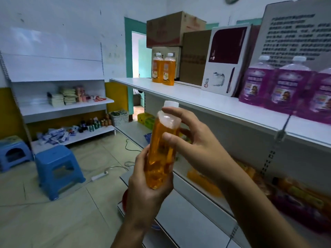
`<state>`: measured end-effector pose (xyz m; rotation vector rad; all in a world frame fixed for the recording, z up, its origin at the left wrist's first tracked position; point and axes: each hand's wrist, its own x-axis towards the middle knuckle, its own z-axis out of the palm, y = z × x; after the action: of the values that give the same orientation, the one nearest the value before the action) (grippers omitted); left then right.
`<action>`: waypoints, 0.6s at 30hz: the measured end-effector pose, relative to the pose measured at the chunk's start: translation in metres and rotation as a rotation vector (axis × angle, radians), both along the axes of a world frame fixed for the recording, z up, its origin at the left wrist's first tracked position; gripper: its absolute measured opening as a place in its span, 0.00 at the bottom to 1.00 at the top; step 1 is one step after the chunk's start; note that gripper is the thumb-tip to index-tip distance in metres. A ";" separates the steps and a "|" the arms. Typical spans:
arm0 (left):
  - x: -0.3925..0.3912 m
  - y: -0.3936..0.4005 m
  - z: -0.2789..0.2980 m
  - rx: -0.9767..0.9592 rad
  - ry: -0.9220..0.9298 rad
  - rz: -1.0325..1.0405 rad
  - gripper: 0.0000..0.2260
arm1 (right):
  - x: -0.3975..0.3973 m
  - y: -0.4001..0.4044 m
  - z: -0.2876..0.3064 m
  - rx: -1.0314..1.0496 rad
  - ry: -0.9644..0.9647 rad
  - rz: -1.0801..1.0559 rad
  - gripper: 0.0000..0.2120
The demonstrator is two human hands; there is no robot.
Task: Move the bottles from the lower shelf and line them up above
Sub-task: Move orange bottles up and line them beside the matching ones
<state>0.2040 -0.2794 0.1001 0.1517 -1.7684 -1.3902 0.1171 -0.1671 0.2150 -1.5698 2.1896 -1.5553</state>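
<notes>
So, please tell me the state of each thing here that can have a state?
Orange liquid bottle with white cap: capped, upright, held off the shelves.
Left hand: grips the bottle's base.
Right hand: fingers curled round its upper part.
Two orange bottles on the upper white shelf: capped, upright, side by side.
Purple liquid jugs: capped, upright.

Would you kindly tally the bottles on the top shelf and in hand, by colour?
Orange bottles on the top shelf: 2
Orange bottle held in both hands: 1
Purple bottles on the top shelf: 3
Total: 6
</notes>
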 end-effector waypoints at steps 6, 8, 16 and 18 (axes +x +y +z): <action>-0.049 -0.080 0.014 -0.013 0.035 -0.089 0.29 | -0.067 -0.051 0.014 0.120 0.199 0.105 0.34; -0.072 -0.106 0.022 -0.025 0.050 -0.157 0.28 | -0.090 -0.071 0.018 0.071 0.161 0.107 0.35; -0.160 -0.201 0.064 -0.178 0.055 -0.302 0.30 | -0.157 -0.153 0.048 -0.150 0.215 -0.038 0.33; -0.177 -0.223 0.076 -0.258 0.053 -0.293 0.31 | -0.167 -0.170 0.055 -0.170 0.258 -0.083 0.34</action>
<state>0.0273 -0.5024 0.1758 -0.2906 -1.9625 -1.3349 -0.0500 -0.3375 0.2704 -1.8455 2.3313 -1.6883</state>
